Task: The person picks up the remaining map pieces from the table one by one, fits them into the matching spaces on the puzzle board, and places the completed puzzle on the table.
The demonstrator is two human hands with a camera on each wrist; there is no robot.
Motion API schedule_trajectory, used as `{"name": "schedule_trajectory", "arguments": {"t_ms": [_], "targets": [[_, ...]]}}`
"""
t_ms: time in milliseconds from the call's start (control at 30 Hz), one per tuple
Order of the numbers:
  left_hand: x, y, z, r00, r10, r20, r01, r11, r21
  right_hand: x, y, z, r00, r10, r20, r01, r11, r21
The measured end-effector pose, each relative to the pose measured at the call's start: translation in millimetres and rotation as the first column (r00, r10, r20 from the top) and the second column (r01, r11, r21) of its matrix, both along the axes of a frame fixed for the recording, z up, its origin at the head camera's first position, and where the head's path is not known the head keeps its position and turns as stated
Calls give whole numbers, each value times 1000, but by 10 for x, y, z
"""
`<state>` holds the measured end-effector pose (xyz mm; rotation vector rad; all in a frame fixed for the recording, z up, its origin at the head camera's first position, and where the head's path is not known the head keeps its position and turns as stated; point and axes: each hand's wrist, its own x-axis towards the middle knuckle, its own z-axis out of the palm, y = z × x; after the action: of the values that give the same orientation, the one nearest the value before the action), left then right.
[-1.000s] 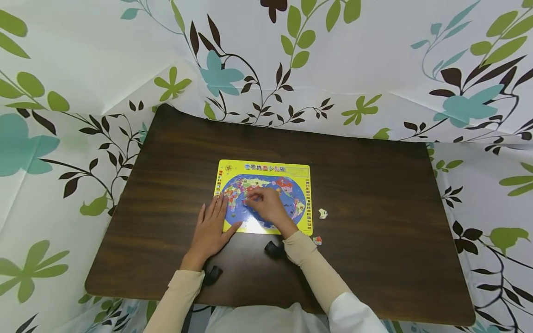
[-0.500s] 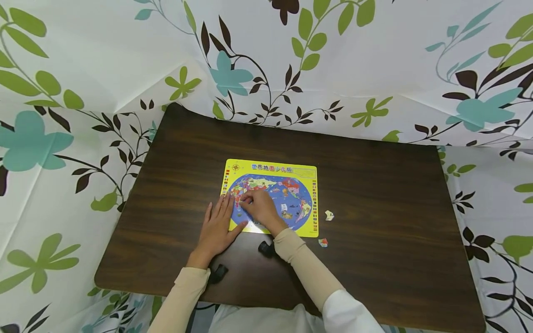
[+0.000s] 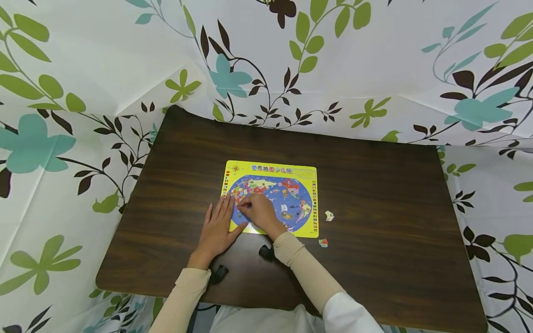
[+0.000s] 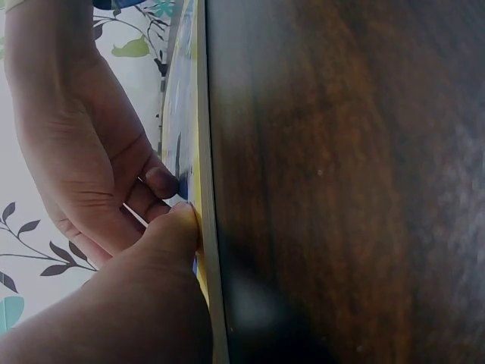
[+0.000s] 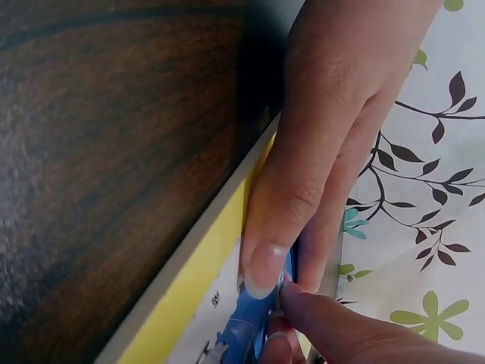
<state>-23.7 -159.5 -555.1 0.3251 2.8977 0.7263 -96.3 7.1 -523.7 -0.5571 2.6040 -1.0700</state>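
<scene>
A yellow-bordered world map jigsaw board (image 3: 309,230) with a blue oval map lies on the table. My left hand (image 3: 216,231) rests flat on its left side, fingers straight, thumb at the near edge. My right hand (image 3: 259,213) reaches over the map's left half, fingertips right beside the left fingers. In the right wrist view its thumb and fingers pinch a small thin puzzle piece (image 5: 281,288), mostly hidden by the fingertips. To the right of the board lie two loose pieces, a cream puzzle piece (image 3: 329,216) and a red-and-green puzzle piece (image 3: 323,243).
The dark wood table (image 3: 387,208) extends well past the board on both sides. A white leaf-patterned cloth (image 3: 137,55) hangs behind and around it. Black wrist cameras sit under both wrists, the left camera (image 3: 218,274) near the front edge.
My right hand has moved left across the map toward my left hand, still pinching. The head view has shifted slightly. My left hand has stayed on the board.
</scene>
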Motion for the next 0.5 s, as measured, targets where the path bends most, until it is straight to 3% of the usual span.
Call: {"name": "schedule_trajectory", "arguments": {"t_ms": [167, 500], "targets": [[1, 8, 16, 999, 9, 32, -9, 1000, -23, 16, 3, -6, 1000, -1, -2, 1, 1000, -3], [4, 19, 27, 1000, 11, 18, -11, 1000, -20, 46, 10, -39, 998, 13, -56, -13, 1000, 7]]}}
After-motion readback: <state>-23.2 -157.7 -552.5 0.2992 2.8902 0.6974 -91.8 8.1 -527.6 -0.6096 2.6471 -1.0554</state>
